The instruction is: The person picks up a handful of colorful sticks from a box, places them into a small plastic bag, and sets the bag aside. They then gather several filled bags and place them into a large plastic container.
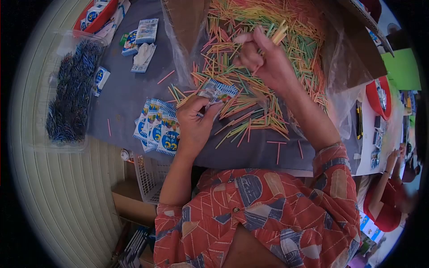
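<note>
My left hand (195, 123) is closed on a small blue-and-white printed packet (215, 89), held over the near edge of a heap of thin coloured sticks (254, 118). Above the heap, my right hand (267, 60) is curled with a small bundle of pale yellow sticks (279, 33) in its fingers. Beside my left wrist lies a fanned pile of printed packets (157, 127). A few loose sticks are scattered on the grey table cover.
A clear plastic tub (71, 94) of dark, thin, twisted pieces stands at the left. More packets (146, 31) lie at upper left near a red basket (96, 15). Cardboard flaps (357, 49) flank the heap. A yellow-black cutter (359, 119) lies right; another person in red (389, 201) sits beyond.
</note>
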A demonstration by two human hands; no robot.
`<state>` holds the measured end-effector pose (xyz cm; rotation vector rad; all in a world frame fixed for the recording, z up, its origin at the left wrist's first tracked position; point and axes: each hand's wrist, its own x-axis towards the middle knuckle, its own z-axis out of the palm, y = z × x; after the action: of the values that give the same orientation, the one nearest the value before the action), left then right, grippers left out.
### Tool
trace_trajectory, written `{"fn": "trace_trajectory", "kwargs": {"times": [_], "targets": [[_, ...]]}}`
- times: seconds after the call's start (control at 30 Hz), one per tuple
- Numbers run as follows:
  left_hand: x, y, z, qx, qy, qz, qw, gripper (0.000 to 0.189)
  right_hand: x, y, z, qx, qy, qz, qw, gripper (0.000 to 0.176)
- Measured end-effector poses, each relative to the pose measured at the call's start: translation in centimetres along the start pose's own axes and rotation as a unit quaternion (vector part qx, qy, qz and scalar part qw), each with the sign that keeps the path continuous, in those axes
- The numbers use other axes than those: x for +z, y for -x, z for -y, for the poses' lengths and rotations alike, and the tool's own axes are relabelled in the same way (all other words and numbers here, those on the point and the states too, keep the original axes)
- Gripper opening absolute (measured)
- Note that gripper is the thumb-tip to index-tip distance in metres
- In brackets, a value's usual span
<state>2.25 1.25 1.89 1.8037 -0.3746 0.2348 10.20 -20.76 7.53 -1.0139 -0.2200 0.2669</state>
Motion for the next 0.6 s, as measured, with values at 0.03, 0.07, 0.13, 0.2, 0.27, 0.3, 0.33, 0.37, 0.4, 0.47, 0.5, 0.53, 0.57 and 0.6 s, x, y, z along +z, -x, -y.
{"fn": "trace_trajectory", "kwargs": {"times": [0.03, 0.07, 0.13, 0.2, 0.27, 0.3, 0.33, 0.37, 0.4, 0.47, 0.5, 0.53, 0.57, 0.6], "targets": [[0.4, -0.1, -0.2, 0.001, 0.002, 0.0, 1.0, 0.011, 1.8, 0.6, -0.3, -0.036, 0.046, 0.007, 0.998, 0.053], [0.9, -0.3, -0.5, 0.0, 0.042, -0.009, 0.999, 0.011, 2.9, 1.0, -0.2, -0.074, 0.093, 0.014, 0.993, 0.057], [1.3, -0.6, -0.9, 0.004, 0.083, -0.018, 0.996, 0.011, 3.8, 1.4, 0.2, -0.067, 0.13, 0.036, 0.989, 0.062], [1.6, -1.0, -1.2, 0.004, 0.098, -0.014, 0.995, 0.013, 4.3, 1.6, 0.2, -0.091, 0.196, 0.035, 0.976, 0.063], [2.3, -1.6, -1.1, 0.033, 0.123, -0.018, 0.992, 0.014, 4.2, 1.8, 0.3, -0.069, 0.203, 0.037, 0.976, 0.063], [2.7, -1.9, -1.0, 0.058, 0.146, -0.019, 0.987, 0.015, 4.1, 2.0, 0.4, -0.046, 0.205, 0.036, 0.977, 0.063], [3.0, -2.2, -0.8, 0.062, 0.147, -0.02, 0.987, 0.015, 4.0, 2.1, 0.6, -0.049, 0.209, 0.037, 0.976, 0.063], [3.4, -2.6, -0.6, 0.094, 0.139, -0.026, 0.985, 0.015, 3.9, 2.3, 0.8, -0.031, 0.231, 0.024, 0.972, 0.063], [3.8, -3.0, -0.6, 0.126, 0.131, -0.033, 0.983, 0.015, 3.7, 2.4, 1.1, -0.012, 0.253, 0.011, 0.967, 0.062], [4.6, -3.8, -0.8, 0.125, 0.158, -0.032, 0.979, 0.015, 3.2, 2.6, 1.4, -0.033, 0.275, 0.037, 0.96, 0.062], [4.9, -4.1, -0.8, 0.12, 0.184, -0.029, 0.975, 0.016, 2.8, 2.6, 1.4, -0.051, 0.293, 0.061, 0.953, 0.061], [5.2, -4.4, -0.9, 0.123, 0.183, -0.029, 0.975, 0.016, 2.3, 2.5, 1.4, -0.054, 0.293, 0.061, 0.952, 0.061], [5.4, -4.7, -0.9, 0.107, 0.188, -0.01, 0.976, 0.015, 1.7, 2.2, 1.4, -0.084, 0.294, 0.074, 0.949, 0.06], [5.6, -5.0, -1.0, 0.091, 0.194, 0.008, 0.977, 0.016, 1.3, 1.9, 1.7, -0.114, 0.294, 0.088, 0.945, 0.06]]}}
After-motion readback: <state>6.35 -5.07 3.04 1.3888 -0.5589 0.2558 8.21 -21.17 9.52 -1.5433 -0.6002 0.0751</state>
